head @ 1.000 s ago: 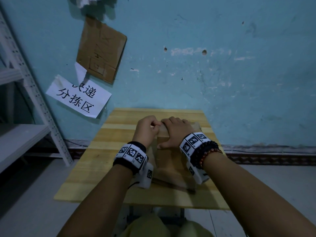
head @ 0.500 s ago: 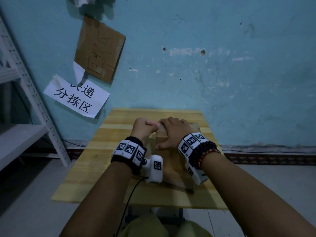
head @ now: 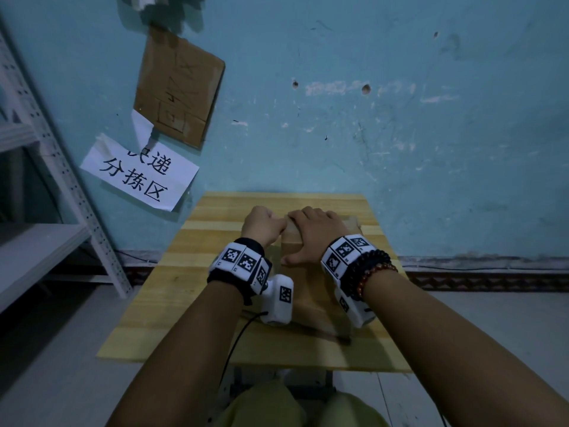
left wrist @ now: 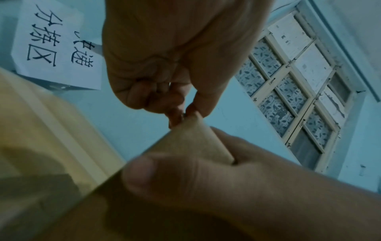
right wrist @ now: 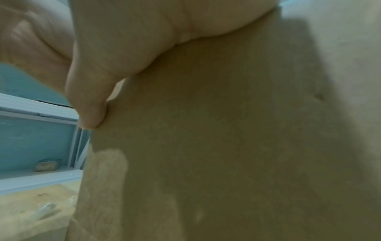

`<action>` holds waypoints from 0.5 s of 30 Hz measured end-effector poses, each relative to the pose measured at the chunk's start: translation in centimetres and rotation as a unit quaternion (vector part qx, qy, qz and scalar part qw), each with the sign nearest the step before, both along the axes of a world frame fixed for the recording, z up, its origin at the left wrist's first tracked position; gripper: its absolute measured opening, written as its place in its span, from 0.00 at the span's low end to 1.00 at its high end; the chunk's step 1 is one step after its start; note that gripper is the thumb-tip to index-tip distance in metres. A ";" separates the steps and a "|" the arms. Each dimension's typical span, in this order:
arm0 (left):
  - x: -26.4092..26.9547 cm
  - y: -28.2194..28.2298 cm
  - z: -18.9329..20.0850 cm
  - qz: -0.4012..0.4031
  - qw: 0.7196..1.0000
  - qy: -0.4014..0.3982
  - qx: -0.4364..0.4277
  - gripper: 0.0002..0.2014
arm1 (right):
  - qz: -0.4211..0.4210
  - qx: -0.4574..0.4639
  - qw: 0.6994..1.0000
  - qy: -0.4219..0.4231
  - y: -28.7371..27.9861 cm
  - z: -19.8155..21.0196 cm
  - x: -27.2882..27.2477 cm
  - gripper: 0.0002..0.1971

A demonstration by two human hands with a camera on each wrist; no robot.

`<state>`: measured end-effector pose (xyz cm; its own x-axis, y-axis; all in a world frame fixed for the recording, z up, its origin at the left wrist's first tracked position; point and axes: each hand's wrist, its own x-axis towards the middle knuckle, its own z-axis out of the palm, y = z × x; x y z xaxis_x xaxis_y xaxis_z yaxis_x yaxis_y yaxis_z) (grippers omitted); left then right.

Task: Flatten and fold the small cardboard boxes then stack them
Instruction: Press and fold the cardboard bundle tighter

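Left hand (head: 263, 224) pinches box (head: 303, 291) corner; right hand (head: 314, 235) pressed flat on it, beside left, on desk (head: 191, 266).

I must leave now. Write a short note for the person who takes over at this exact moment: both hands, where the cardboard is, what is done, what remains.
Left hand: pinches the far left corner of the brown cardboard box between thumb and fingertips.
Right hand: lies flat on the box, pressing it down.
The box lies on the pale wooden table, near its middle.
Done: box mostly pressed down.
Left: finish flattening and folding it, then stack. No stack or other boxes are in view.
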<state>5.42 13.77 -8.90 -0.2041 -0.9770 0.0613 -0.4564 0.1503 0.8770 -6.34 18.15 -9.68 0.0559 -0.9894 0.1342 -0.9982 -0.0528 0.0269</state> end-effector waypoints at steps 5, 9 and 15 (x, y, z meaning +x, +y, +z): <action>-0.5 0.1 -1.2 0.036 0.997 0.065 0.023 0.18 | 0.002 -0.003 1.000 -0.004 0.1 0.0 0.0 0.46; 0.0 -0.3 -2.0 0.030 0.987 0.142 0.073 0.18 | 0.003 -0.002 1.000 -0.005 0.1 0.0 0.0 0.46; -0.1 0.3 -1.8 0.049 0.981 0.167 0.087 0.17 | 0.003 -0.001 1.000 -0.002 0.2 0.1 0.0 0.46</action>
